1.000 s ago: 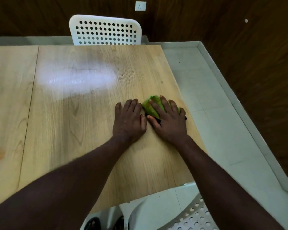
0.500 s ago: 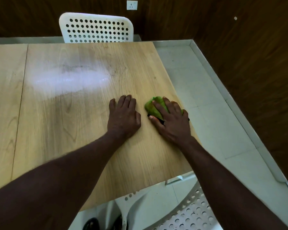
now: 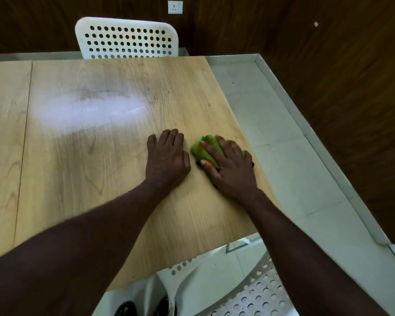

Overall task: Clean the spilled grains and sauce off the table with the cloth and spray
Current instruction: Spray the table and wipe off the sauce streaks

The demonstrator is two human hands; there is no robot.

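Your right grip is grasping the bunched green cloth: the fingers spread and curve over the top of the wad, and the thumb tucks against its near edge, pressing it down onto the light wood-grain tabletop. The cloth sits close to the tabletop's right edge, about midway along it, with only its left and far parts showing from under your fingers. Just to the left, apart from the cloth by a narrow strip of bare wood, your left grip is released, lying palm-down and flat on the tabletop with its fingers straight and held together. Both forearms reach in from the bottom of the view. Farther out to the left, a pale glare patch lies across the wood, and a dark seam line runs along the tabletop near its left side. A white perforated plastic chair stands at the far edge, and a second perforated white seat shows below the near edge. Pale floor tiles lie to the right, bordered by a dark wood-panelled wall with a white wall socket.
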